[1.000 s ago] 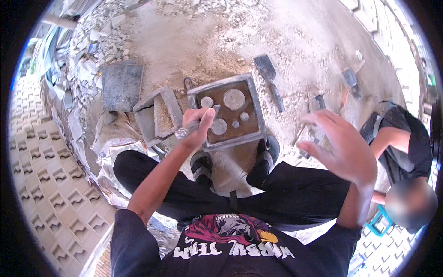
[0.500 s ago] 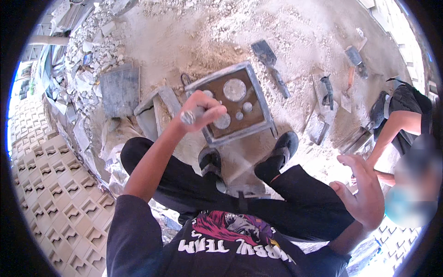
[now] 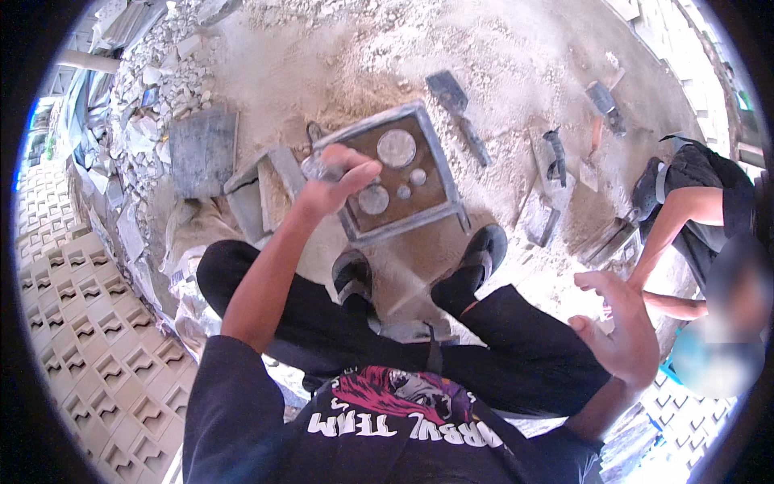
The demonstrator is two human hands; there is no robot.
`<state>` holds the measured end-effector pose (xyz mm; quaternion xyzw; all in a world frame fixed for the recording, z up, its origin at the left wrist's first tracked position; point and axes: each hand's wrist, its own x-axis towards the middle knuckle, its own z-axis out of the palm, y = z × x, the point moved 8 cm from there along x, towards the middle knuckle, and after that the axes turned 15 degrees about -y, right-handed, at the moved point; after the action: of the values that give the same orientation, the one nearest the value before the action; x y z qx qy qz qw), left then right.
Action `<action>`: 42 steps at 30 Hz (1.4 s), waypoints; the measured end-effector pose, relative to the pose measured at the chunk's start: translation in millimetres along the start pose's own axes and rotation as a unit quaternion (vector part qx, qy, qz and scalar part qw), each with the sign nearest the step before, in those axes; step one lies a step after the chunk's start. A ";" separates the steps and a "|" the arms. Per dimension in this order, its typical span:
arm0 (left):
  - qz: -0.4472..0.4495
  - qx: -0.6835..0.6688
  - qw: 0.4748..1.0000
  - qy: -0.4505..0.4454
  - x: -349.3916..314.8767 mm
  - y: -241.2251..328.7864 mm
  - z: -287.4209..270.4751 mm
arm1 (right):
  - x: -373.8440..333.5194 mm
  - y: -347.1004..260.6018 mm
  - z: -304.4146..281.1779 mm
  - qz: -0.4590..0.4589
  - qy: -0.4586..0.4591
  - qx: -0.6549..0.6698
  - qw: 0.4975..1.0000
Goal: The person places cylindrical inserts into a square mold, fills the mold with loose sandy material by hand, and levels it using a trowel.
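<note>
A square metal frame [image 3: 442,157] packed with brown sand lies on the ground in front of my feet. Pale round discs are set in the sand: a large disc [image 3: 397,148], a medium disc [image 3: 373,199] and small ones such as the small disc [image 3: 418,177]. Above the frame's left part, my left hand [image 3: 345,179] is closed around a dusty grey object [image 3: 321,168] with a rounded end; its kind is unclear. That hand covers part of the sand. Held out at the right, my right hand [image 3: 619,327] is empty, its fingers curved and apart from the thumb.
A dark flat board [image 3: 204,153] and grey blocks [image 3: 280,177] lie left of the frame, near white rubble [image 3: 149,133]. Beyond it rests a trowel-like tool [image 3: 459,113]. Farther right are a brush-like tool [image 3: 556,153] and another person's arm [image 3: 677,222].
The view has shifted slightly. My left hand has tipped the grey object, so its end points less toward me, and now covers the upper-left disc. My right hand keeps its pose.
</note>
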<state>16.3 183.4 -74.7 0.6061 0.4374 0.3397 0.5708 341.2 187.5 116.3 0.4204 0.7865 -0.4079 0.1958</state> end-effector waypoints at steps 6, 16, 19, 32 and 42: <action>-0.065 0.003 0.995 -0.081 18.8 -7.1 24.1 | 3.0 11.4 1.2 0.037 0.028 -0.004 0.999; -0.020 -0.037 0.998 -0.055 32.5 -41.0 47.0 | 20.1 11.6 -3.0 0.034 0.082 -0.071 0.993; -0.029 -0.016 0.999 -0.041 39.5 -34.4 47.1 | 17.4 15.8 1.2 0.002 0.063 -0.061 0.996; 0.006 -0.012 0.998 -0.060 52.8 -47.4 50.0 | -1.2 37.7 9.9 0.072 0.058 -0.024 0.995; -0.015 -0.024 0.990 -0.136 54.3 -31.0 74.0 | -3.0 41.9 11.1 0.094 0.044 -0.022 0.994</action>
<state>100.3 203.0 -118.8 0.6263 0.3562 0.2563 0.6444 377.0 190.2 91.7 0.5057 0.7602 -0.3510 0.2076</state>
